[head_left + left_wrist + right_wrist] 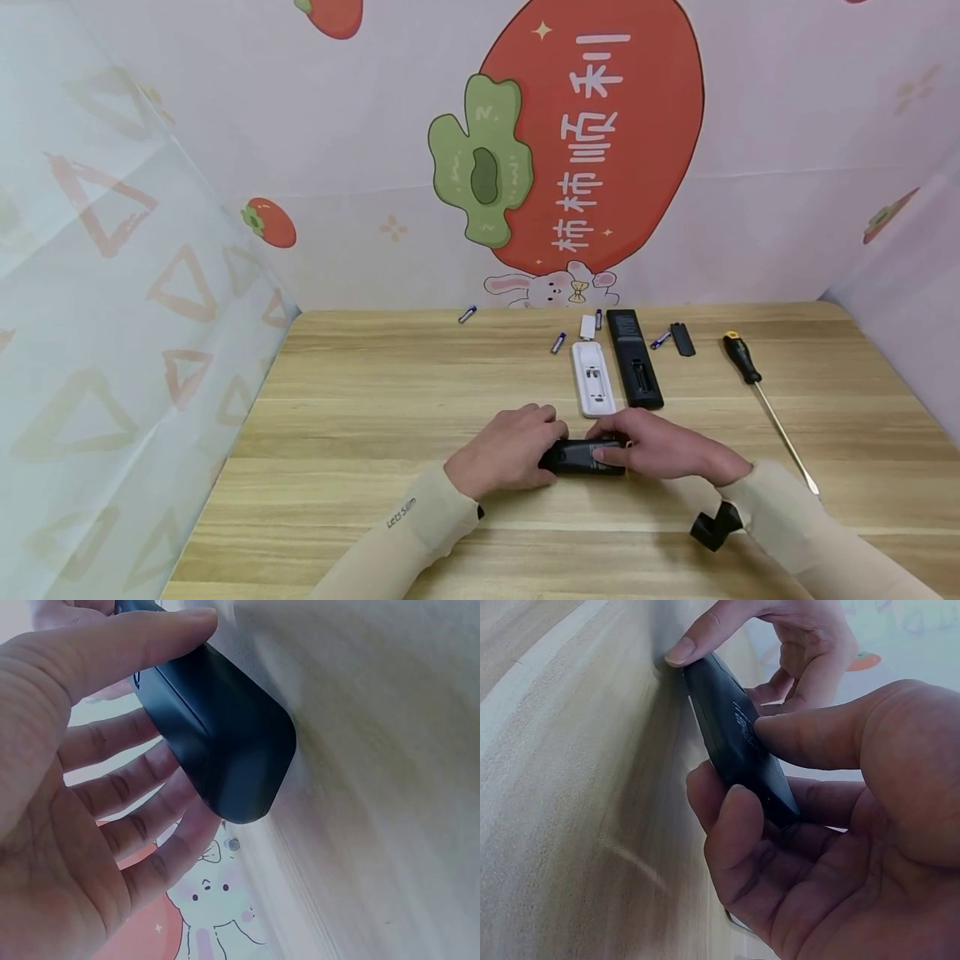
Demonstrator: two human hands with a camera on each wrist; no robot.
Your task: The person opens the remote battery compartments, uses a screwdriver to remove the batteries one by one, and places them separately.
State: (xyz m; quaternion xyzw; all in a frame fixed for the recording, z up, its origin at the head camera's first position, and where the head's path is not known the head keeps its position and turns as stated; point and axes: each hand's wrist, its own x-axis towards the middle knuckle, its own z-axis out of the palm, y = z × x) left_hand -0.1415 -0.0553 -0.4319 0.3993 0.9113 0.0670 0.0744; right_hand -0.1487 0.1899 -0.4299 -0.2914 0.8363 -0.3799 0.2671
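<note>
A black remote control (577, 457) lies crosswise near the middle of the table, its back with small print facing up. My left hand (510, 450) grips its left end, thumb on the near long side and fingers along the far side. At the right end my right hand (660, 446) holds it. In the right wrist view the right thumb (810, 736) presses on the printed back of the remote (724, 712), while the fingers curl around its end. The left wrist view shows the remote's rounded end (240, 750) jutting past the left thumb, close to the tabletop.
Beyond the hands lie a white remote (594, 383) and a longer black remote (637, 367), both with uncovered battery bays. A white cover (588, 327), a black cover (682, 339) and several batteries (558, 342) are scattered there. To the right is a screwdriver (768, 408).
</note>
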